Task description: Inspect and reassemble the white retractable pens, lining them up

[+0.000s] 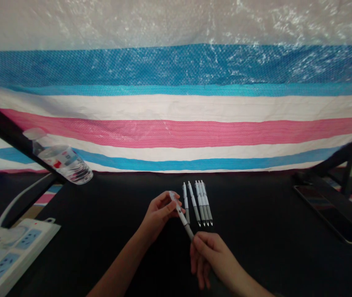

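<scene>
A white pen with a grey grip (181,216) slants between my two hands above the black table. Its upper, clip end is pinched by my left hand (160,212), thumb against the barrel. My right hand (208,252) closes thumb and forefinger round the lower end, so the tip is hidden. Just beyond lie several similar pens, side by side with their tips toward me. One pen (186,198) is partly behind my left hand, a second pen (193,202) lies beside it, and a tight group of pens (203,202) is at the right.
On the left, a clear water bottle (67,163) leans by a dark frame bar, and a white power strip (18,251) has a plug in it. A phone (330,214) lies on the right of the black table (256,214). A striped plastic sheet (176,132) hangs behind.
</scene>
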{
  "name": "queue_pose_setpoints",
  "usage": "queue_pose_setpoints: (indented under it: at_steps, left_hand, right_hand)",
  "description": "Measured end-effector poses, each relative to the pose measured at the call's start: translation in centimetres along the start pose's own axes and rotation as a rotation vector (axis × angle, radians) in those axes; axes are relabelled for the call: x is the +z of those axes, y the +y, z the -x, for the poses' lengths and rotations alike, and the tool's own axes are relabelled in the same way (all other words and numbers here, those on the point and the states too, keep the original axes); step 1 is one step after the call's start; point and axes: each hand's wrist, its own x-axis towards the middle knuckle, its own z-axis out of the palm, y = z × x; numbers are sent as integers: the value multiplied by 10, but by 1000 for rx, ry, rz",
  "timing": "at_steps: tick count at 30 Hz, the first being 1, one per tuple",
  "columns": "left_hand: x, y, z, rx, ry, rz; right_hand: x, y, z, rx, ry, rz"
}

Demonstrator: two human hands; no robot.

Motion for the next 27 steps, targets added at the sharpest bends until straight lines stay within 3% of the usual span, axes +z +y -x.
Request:
queue_pose_setpoints:
  at_steps: [4,7,10,14,16,21,27]
  left_hand:
    - [0,-1,0,-9,-51,69]
    - [0,-3,-1,-10,-79,98]
    - [0,-3,-1,-6,-46,82]
    - [1,-1,1,22,3,16]
    - [1,0,1,31,-13,4]
    - [1,-3,0,33,-75,-1]
    - [2,-7,0,60,-35,-65]
  right_hand:
    - [-4,0,0,126,-75,-250]
    - [-5,-1,1,178,-133,-304]
    - [-3,-4,4,109,-122,-187]
    - [1,-10,9,-142,137,290]
    - [2,-10,9,-171,189,409]
    - [-1,-7,3,57,21,187]
    - [-3,-5,-2,-38,99,196]
